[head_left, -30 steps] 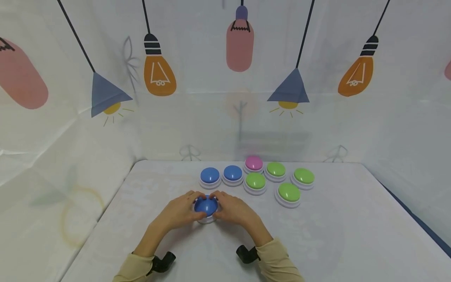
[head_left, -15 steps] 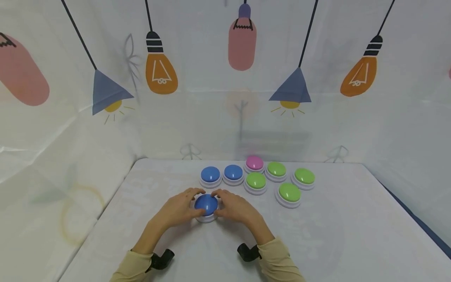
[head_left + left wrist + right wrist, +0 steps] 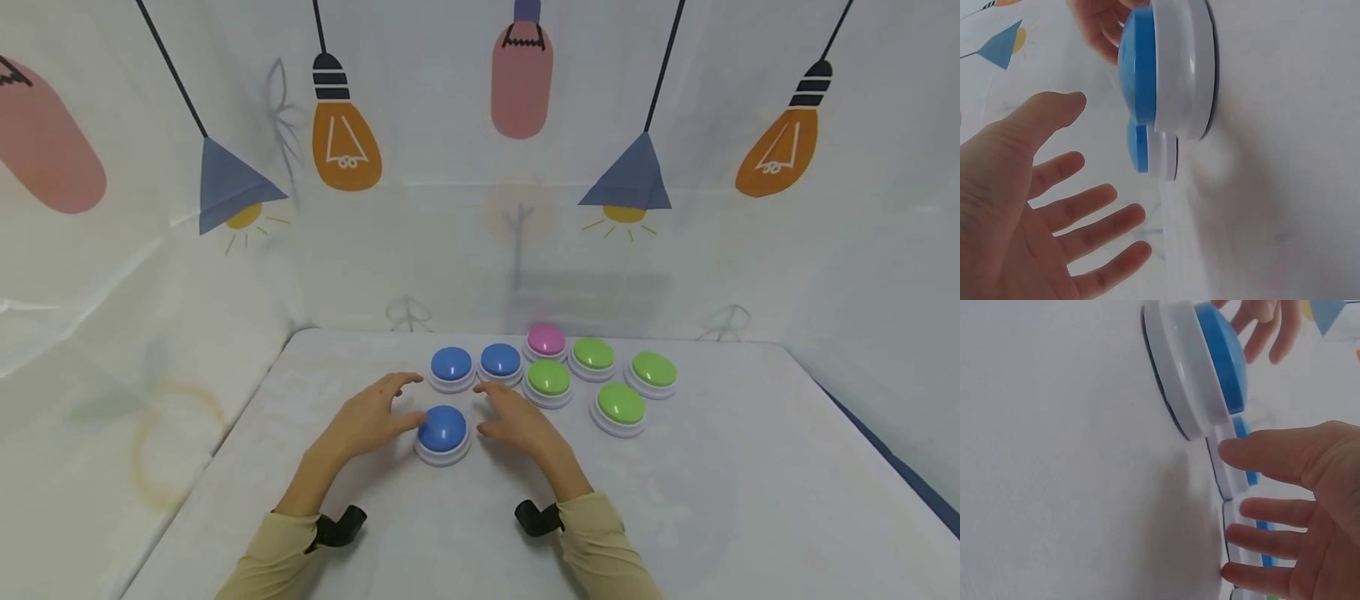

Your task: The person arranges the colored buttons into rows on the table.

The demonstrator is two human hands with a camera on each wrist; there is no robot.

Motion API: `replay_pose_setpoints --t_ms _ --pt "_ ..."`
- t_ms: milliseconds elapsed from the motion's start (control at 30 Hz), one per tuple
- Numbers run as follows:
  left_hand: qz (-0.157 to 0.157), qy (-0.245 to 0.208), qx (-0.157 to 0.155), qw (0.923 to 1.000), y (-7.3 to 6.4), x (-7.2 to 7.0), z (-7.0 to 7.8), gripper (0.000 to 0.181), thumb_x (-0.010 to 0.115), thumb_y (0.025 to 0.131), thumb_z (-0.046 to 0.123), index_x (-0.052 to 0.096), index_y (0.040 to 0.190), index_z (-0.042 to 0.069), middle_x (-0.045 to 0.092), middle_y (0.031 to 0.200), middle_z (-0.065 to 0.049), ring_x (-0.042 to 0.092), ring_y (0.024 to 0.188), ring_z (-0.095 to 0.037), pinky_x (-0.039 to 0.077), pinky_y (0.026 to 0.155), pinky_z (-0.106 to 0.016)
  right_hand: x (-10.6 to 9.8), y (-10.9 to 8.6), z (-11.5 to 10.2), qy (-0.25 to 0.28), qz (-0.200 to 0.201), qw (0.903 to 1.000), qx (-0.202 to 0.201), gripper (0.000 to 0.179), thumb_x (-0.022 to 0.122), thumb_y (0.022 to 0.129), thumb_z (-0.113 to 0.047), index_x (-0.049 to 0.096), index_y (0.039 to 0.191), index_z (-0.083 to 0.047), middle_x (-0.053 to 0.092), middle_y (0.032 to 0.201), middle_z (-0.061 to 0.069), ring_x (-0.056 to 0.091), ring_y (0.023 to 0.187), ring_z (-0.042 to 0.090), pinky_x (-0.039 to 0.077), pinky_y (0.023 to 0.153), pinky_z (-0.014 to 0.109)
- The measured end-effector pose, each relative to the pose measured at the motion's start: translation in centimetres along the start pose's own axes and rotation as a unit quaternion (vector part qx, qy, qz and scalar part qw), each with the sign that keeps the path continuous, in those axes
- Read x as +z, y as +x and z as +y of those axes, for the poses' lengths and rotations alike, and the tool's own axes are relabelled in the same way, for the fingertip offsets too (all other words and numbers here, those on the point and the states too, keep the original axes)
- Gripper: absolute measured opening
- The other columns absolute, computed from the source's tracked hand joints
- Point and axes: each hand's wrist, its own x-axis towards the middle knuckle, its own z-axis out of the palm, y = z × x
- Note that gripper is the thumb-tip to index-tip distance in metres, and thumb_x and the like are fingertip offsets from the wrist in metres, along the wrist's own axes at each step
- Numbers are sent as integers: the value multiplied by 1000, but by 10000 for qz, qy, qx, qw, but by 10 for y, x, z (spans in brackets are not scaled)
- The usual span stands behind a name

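A round push button with a blue dome and white base (image 3: 442, 430) sits on the white table between the two hands. On its left is my left hand (image 3: 369, 422), fingers spread and loosely bent; the left wrist view shows the thumb (image 3: 1054, 112) apart from the blue dome (image 3: 1138, 69). To its right my right hand (image 3: 517, 419) hovers with relaxed fingers, holding nothing. In the right wrist view its fingers (image 3: 1266, 540) extend past the near button's base (image 3: 1182, 369). Two more blue buttons, a left one (image 3: 451, 367) and a right one (image 3: 500, 362), stand just behind.
Several green buttons, one nearest the front (image 3: 621, 405), and a pink button (image 3: 547, 340) stand at the back right of the table (image 3: 720, 483). A white sheet (image 3: 435, 250) printed with lamps hangs behind. Black wrist mounts, left (image 3: 341, 527) and right (image 3: 537, 518), stick out from the sleeves.
Both hands have let go of the near blue button and drawn apart, left hand leftward and right hand rightward, both slightly up in the view. The button stays on the table.
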Motion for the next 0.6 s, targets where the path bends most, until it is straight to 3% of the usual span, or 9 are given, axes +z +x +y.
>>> replay_pose_setpoints --t_ms 200,433,600 --pt "-62 -87 -10 9999 11 2 -10 61 70 89 45 51 141 21 53 143 -9 58 122 -31 50 92 -55 5 12 6 169 141 9998 -19 65 72 88 -16 44 146 -10 45 150 14 40 140 31 34 114 47" --pt "-183 -262 -77 9995 31 9 -8 63 70 89 44 50 143 19 50 145 -9 56 125 -32 48 97 -56 8 27 8 205 97 9996 182 73 74 88 -20 38 151 -8 41 154 16 38 142 33 33 115 48" --pt "-257 -132 -62 9996 46 12 -11 63 69 89 45 48 144 20 47 148 -13 53 128 -36 45 99 -59 11 37 7 142 186 9996 175 76 75 87 -22 37 151 -5 39 153 20 36 142 36 31 115 50"
